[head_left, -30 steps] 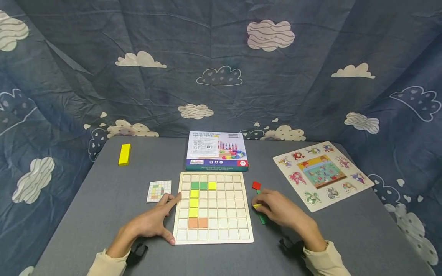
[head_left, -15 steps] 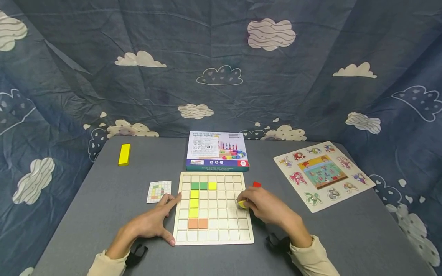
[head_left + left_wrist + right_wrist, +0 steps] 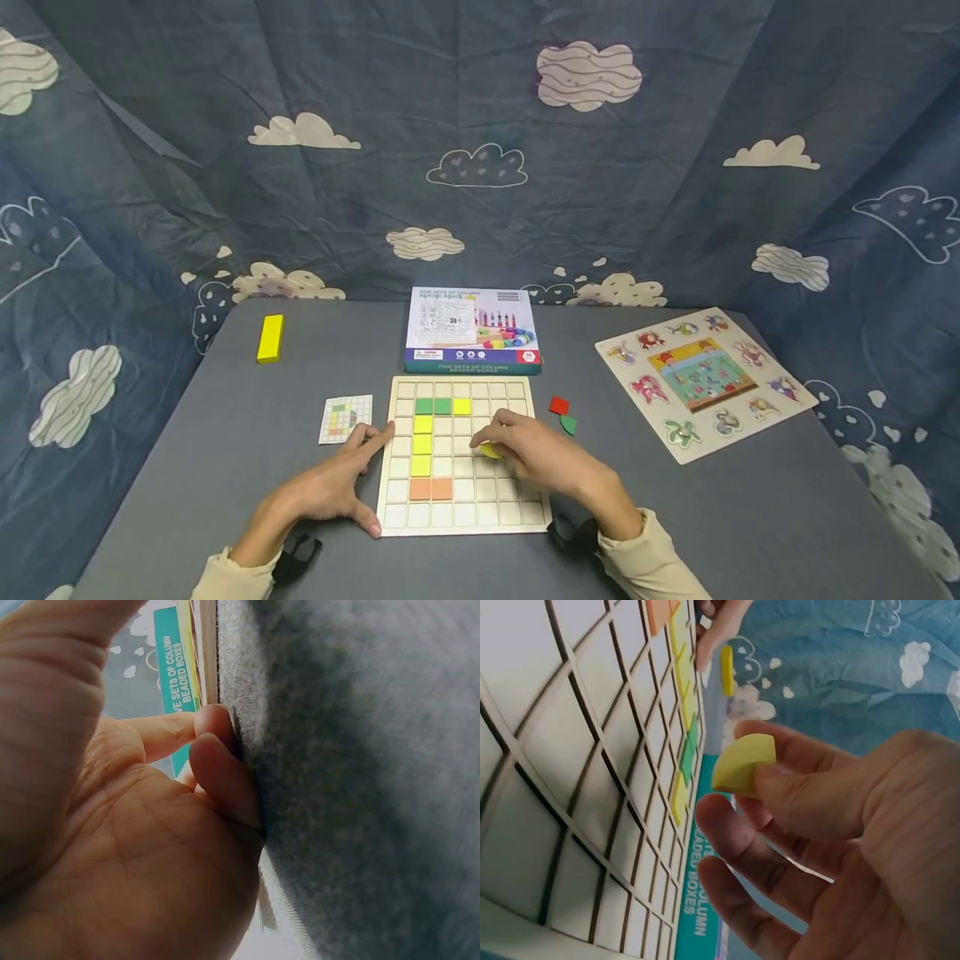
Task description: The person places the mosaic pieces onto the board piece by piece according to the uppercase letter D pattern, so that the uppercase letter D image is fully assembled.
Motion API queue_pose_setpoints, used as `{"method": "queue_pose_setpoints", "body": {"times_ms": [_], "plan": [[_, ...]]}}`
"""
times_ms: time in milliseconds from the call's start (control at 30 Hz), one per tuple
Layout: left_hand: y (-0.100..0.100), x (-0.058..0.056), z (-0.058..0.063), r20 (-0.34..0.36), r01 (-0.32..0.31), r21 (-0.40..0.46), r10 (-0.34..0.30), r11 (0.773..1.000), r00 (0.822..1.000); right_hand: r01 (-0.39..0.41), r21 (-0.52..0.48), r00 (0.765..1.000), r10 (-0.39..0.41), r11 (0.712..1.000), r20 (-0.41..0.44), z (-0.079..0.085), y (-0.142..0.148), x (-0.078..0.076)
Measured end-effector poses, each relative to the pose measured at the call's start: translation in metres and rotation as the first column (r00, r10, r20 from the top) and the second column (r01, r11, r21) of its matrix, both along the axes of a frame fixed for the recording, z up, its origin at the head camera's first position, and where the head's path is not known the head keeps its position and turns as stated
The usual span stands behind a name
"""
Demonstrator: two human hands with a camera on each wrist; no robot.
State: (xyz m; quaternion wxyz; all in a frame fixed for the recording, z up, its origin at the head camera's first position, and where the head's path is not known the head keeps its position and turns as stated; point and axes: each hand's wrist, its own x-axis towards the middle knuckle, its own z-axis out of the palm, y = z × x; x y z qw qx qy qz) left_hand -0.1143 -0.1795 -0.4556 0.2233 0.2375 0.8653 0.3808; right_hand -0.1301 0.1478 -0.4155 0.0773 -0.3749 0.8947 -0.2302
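In the head view my right hand (image 3: 542, 457) is over the right half of the wooden grid board (image 3: 463, 518). Its thumb and finger pinch a yellow quarter-round tile (image 3: 744, 763), seen in the right wrist view lifted off the board. My left hand (image 3: 330, 482) rests at the board's left side, thumb at the near corner and a finger along the edge, the others loosely bent. Square tiles sit in the grid: green (image 3: 442, 406), yellow (image 3: 422, 445) and orange (image 3: 431, 489). A small card (image 3: 333, 412) with a coloured grid pattern lies beyond the left hand.
A red square tile (image 3: 558, 405) and a green quarter-round tile (image 3: 568, 426) lie right of the board. Behind it is a flat box (image 3: 471, 333). An animal puzzle board (image 3: 637, 417) lies far right, a yellow block (image 3: 270, 338) far left.
My right hand has carried the yellow tile from the loose pieces leftward over the board, uncovering the green quarter-round tile. My left hand has stayed at the board's edge.
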Motion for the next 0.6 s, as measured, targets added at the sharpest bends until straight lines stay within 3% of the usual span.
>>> {"method": "queue_pose_setpoints", "body": {"times_ms": [300,600], "plan": [[0.001,0.0,-0.001,-0.002,0.001,-0.021,-0.001,1.0,1.0,-0.04,0.007,0.997,0.04,0.999,0.068,-0.003,-0.004,0.001],[0.001,-0.001,-0.001,0.021,-0.014,-0.017,0.015,1.0,1.0,-0.091,-0.028,0.993,0.093,0.995,0.073,-0.006,-0.011,-0.001]]}}
